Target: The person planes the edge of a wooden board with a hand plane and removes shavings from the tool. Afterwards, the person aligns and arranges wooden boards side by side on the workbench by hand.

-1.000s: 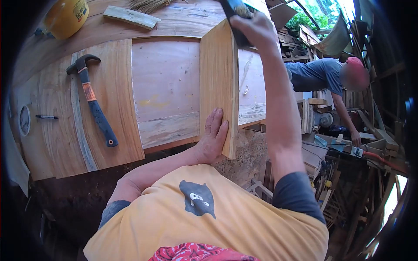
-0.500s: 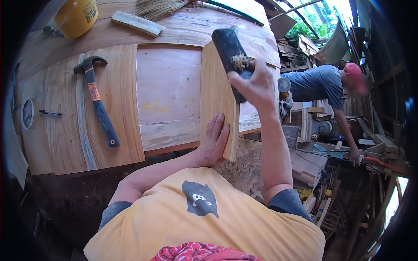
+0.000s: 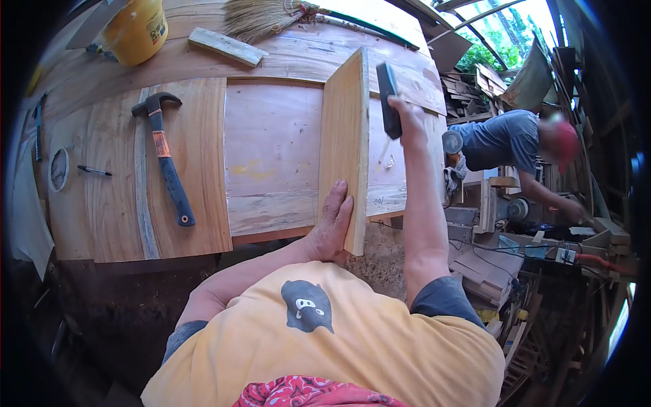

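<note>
Board on edge on bench, braced by flat left hand; plane gripped in right hand, beside it. Could tip under an off-centre stroke if braced too lightly.

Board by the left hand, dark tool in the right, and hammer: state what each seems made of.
Board: wood, apparently unvarnished; grain lines run along its pale face.
Dark tool: perhaps metal or painted wood; its plain dark side leaves that open.
Hammer: likely a dark metal head, given its claw shape, with a rubber or plastic grip, matte blue-black below an orange band.
</note>
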`<state>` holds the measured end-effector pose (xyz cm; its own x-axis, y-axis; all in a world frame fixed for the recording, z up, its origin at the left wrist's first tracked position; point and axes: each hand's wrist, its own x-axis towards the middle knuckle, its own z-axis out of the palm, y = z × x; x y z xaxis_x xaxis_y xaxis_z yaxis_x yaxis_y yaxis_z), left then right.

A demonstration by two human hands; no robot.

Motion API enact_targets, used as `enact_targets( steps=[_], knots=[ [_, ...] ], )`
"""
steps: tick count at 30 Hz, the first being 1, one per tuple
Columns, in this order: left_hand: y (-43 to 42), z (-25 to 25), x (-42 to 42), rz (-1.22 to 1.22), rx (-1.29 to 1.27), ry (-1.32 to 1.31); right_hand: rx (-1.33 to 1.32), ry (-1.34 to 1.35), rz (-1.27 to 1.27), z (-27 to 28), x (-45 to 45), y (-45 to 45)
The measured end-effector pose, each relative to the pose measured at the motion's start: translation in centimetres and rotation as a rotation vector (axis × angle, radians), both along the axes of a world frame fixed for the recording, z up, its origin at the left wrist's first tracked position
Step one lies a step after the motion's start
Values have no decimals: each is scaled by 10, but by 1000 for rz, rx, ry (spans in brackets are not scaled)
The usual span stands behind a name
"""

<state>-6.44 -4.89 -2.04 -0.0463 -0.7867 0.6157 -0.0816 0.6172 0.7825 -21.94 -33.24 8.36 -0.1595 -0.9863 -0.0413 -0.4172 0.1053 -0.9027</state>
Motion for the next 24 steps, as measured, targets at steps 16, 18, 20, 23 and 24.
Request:
enact_targets(
  steps=[16,18,20,23,24],
  knots=[
    [82,-19,88,105,1045,522,85,879,-198,-86,-107,149],
    [82,-14,93,52,1111,660,96,705,-189,-100,-146,147],
    [82,1,93,37,1087,812,62,664,-285,-91,-159,155],
    [82,-20,104,-174,1142,1018,1,337,-382,-107,-196,151],
    [82,-16,106,-183,1136,1028,18,375,-410,-105,-202,149]
  ],
)
